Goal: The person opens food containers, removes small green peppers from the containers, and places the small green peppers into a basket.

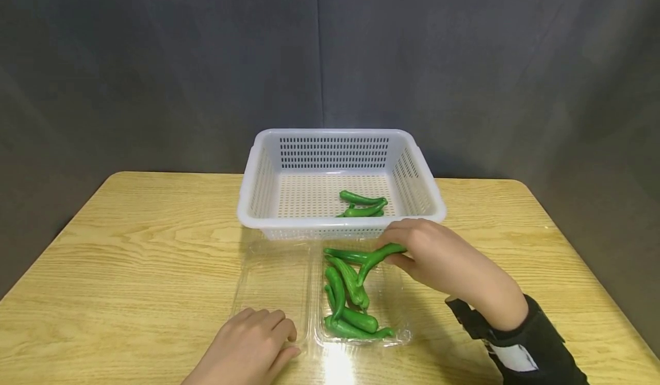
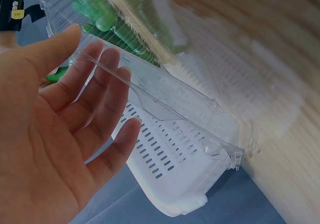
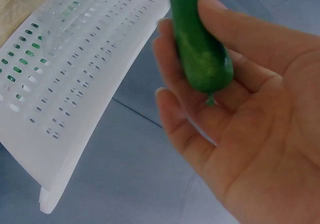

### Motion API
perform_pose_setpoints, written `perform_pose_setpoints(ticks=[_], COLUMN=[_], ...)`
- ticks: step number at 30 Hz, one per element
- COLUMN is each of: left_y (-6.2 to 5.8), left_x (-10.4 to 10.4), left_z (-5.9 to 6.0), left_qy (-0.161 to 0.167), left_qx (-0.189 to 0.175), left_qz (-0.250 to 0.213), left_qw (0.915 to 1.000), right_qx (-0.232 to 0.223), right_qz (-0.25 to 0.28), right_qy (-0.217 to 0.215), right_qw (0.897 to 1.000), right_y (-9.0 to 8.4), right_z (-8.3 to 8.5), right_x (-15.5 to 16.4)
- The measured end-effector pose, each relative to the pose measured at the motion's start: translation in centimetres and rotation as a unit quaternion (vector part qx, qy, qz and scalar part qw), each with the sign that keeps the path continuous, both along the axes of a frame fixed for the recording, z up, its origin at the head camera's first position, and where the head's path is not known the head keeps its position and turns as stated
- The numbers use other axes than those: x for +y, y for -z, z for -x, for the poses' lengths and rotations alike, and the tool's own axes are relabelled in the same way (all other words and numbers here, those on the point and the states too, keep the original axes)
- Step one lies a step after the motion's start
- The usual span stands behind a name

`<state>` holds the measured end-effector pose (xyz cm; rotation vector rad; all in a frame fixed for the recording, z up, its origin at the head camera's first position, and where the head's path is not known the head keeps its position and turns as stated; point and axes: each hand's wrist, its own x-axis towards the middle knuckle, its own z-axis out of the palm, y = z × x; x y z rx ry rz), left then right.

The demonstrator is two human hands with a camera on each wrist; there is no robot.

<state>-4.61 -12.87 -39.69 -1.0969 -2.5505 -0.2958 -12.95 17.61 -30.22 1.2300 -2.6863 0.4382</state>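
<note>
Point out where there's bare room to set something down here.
Bare: the table left of the clear container, the table right of the white basket, and the basket's left floor. Crowded: the container's right half, with green peppers bunched leftward.

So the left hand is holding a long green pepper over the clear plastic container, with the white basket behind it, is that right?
Not quite: the head view shows the right hand, not the left hand, holding the long green pepper; the rest stands.
</note>
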Motion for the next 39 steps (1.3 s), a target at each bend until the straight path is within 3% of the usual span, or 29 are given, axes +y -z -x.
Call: perform_pose_setpoints(ticks=[5,18,39], left_y=[0.1,0.0,-0.2], left_x=[-0.1,0.0,0.1], left_z=[0.0,-0.2,-0.1], left_qy=[-0.001,-0.002,0.005], left_qx=[0.001,0.001,-0.016], left_qz=[0.000,-0.010,-0.012], left_qw=[1.0000,0.9999,0.9998], right_qx=[0.016,0.087,0.114], right_qz=[0.033,0.106,0.142], right_qy=[-0.020,-0.017,0.124], right_qw=[0.999,0.990,0.976], right_y=[-0.2,0.0,0.2], right_z=[0.0,0.9,1.2], right_x=[-0.2,-0.2,-0.2])
